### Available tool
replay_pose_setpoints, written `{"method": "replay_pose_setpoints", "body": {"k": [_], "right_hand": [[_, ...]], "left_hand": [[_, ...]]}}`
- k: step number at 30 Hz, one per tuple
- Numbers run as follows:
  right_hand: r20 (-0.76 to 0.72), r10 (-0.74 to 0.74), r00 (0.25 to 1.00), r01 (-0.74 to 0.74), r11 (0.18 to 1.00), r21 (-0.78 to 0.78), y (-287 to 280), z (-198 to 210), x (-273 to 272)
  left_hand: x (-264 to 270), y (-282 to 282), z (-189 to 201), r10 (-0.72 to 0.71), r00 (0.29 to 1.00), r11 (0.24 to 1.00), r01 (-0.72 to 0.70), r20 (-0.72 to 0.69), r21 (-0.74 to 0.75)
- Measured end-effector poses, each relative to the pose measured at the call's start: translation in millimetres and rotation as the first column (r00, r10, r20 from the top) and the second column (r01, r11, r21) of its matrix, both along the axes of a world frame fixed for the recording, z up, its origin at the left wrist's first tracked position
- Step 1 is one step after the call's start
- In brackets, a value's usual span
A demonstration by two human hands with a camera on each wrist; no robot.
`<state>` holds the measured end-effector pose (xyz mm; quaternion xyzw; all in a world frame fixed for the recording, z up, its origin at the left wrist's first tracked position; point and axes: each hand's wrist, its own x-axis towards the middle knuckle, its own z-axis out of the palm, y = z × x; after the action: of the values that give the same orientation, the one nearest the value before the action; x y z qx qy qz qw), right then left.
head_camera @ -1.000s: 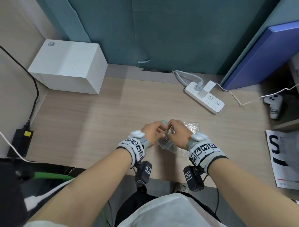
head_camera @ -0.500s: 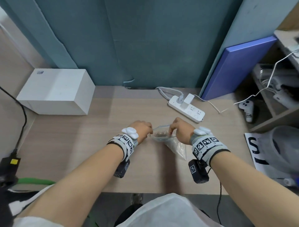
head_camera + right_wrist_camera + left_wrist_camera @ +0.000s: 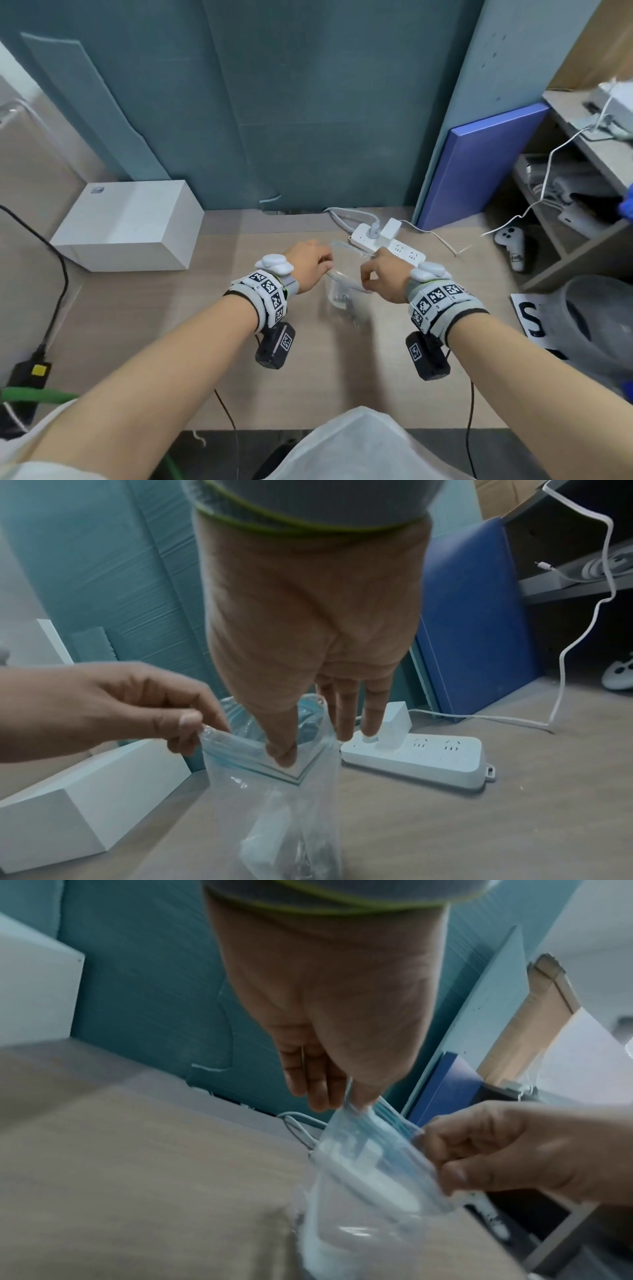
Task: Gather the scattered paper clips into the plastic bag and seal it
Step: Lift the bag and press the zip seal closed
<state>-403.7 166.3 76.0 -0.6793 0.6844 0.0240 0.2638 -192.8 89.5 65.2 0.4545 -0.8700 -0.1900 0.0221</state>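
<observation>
A clear zip plastic bag (image 3: 344,296) hangs upright just above the wooden desk (image 3: 154,308), its mouth held open. Several metal paper clips (image 3: 340,303) lie in its bottom. My left hand (image 3: 320,263) pinches the left end of the blue-striped rim (image 3: 387,1118). My right hand (image 3: 368,274) pinches the right end, thumb (image 3: 282,752) on the near lip. In the left wrist view the left hand (image 3: 329,1096) grips the bag (image 3: 369,1164) opposite the right hand (image 3: 445,1161). In the right wrist view the left hand (image 3: 192,731) holds the bag (image 3: 274,804) by its corner.
A white box (image 3: 130,226) stands at the back left. A white power strip (image 3: 387,240) with plugs lies just behind the bag. A blue board (image 3: 479,164) leans at the back right beside a shelf holding a white controller (image 3: 512,243). A printed sheet (image 3: 534,315) lies right.
The hands were bunched together over the bag on the desk; they have lifted it, moved forward and apart, and spread its mouth. The head view has tilted upward.
</observation>
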Motion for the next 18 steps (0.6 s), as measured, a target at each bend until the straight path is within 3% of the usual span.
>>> {"method": "replay_pose_setpoints", "body": {"k": [6,11,13,18], "right_hand": [[-0.035,0.100,0.994,-0.100,0.995,0.006,-5,9,-13],[0.006,0.014,1.000,-0.014,0.998,-0.063,-8,28,-16],[0.071,-0.009,0.997,0.014,0.997,-0.081,-10,33,-22],[0.076,0.035,0.996,-0.023,0.988,-0.154,-7,40,-22]], "left_hand": [[28,-11,-2,-0.026,0.984,0.999,0.033,0.178,-0.036],[34,-20,18,-0.024,0.997,0.987,0.012,0.075,0.157],[35,-22,23,0.052,0.999,0.983,-0.048,-0.015,0.175],[38,-17,32,0.157,0.962,0.974,-0.113,-0.224,0.197]]}}
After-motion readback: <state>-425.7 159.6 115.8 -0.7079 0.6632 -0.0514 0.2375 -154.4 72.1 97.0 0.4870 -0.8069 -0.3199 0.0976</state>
